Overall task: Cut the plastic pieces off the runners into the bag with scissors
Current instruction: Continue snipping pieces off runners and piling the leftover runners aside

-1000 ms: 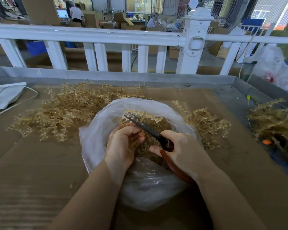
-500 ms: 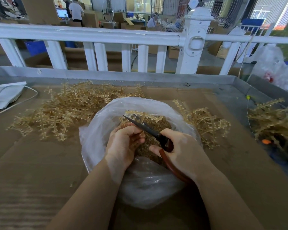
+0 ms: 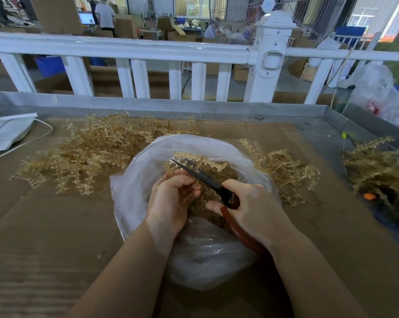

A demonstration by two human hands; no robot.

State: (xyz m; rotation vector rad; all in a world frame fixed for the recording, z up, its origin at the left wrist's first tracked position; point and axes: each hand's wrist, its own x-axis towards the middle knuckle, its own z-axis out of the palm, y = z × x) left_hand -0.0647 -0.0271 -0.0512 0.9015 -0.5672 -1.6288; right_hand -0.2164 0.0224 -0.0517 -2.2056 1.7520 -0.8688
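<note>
Amber runner (image 3: 199,162) mid-trim over the clear bag (image 3: 134,180); we saw almost no change from a second back.

Blades had closed slightly, so we judged a snip under way. Left hand (image 3: 171,200) gripped the runner; right hand (image 3: 251,207) curled round the scissors (image 3: 200,176), long axis and tips pointing to 10 o'clock. Uncut pile (image 3: 79,157) at 10 o'clock of the bag.

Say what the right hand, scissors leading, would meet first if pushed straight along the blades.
Probably the runner that the left hand holds over the bag: the scissors in the right hand already reach its teeth. Depth is unclear, so contact isn't certain.
</note>
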